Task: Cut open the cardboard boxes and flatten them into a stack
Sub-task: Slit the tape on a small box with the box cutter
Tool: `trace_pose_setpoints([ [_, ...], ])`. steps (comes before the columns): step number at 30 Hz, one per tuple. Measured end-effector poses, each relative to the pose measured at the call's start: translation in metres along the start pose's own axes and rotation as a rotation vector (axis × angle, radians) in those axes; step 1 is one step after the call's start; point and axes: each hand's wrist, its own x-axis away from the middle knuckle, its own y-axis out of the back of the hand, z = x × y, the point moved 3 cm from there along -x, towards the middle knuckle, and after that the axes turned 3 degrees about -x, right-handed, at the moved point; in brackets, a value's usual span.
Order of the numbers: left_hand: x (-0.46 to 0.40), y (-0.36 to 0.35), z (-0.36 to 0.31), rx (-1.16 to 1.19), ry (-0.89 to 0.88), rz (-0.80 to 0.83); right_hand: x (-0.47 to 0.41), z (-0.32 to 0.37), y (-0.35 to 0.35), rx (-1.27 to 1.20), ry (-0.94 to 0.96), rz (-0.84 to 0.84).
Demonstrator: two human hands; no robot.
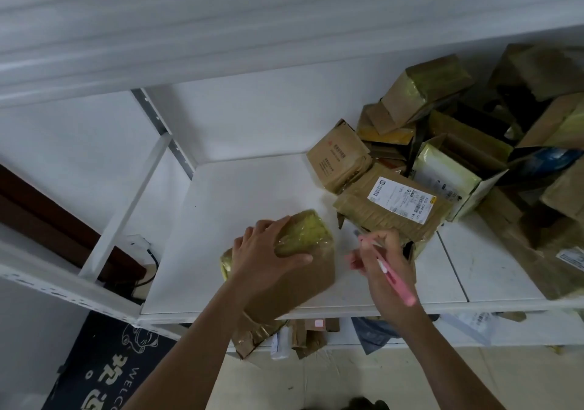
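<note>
Presently: box, light, stiff, tape-slick, pressed flat under left hand; knife pinched by right hand.

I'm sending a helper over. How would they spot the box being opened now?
On the white shelf, look left of the box pile. The box lies alone at the front edge, under the left hand, its end wrapped in yellowish tape.
</note>
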Motion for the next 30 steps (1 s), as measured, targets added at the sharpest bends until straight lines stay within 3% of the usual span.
trace_pose_setpoints([
  [3, 0.001, 0.011, 0.002, 0.291, 0.16, 0.114, 0.0, 0.003, -0.014, -0.032, -0.001, 0.028],
  [6, 0.008, 0.022, 0.006, 0.289, 0.138, 0.214, -0.002, 0.002, -0.03, -0.025, -0.027, 0.01],
  [9, 0.015, 0.025, 0.01, 0.556, 0.147, 0.312, -0.009, 0.006, -0.04, 0.054, 0.058, -0.013],
  [13, 0.021, 0.023, 0.012, 0.817, 0.203, 0.21, -0.023, 0.005, -0.061, -0.008, 0.038, 0.089],
  [17, 0.024, 0.017, 0.025, 0.776, 0.357, 0.013, -0.028, -0.011, -0.077, -0.014, -0.034, 0.217],
  [20, 0.022, 0.022, 0.04, 0.806, 0.456, -0.057, -0.03, -0.027, -0.073, 0.056, -0.05, 0.182],
  [25, 0.018, 0.024, 0.044, 0.752, 0.488, -0.075, -0.035, -0.061, -0.05, 0.307, -0.133, 0.127],
  [28, 0.016, 0.021, 0.037, 0.709, 0.466, -0.041, -0.037, -0.095, -0.03, 0.608, -0.304, 0.159],
  [30, 0.013, 0.019, 0.031, 0.689, 0.453, -0.027, -0.039, -0.111, -0.018, 0.667, -0.398, 0.165],
])
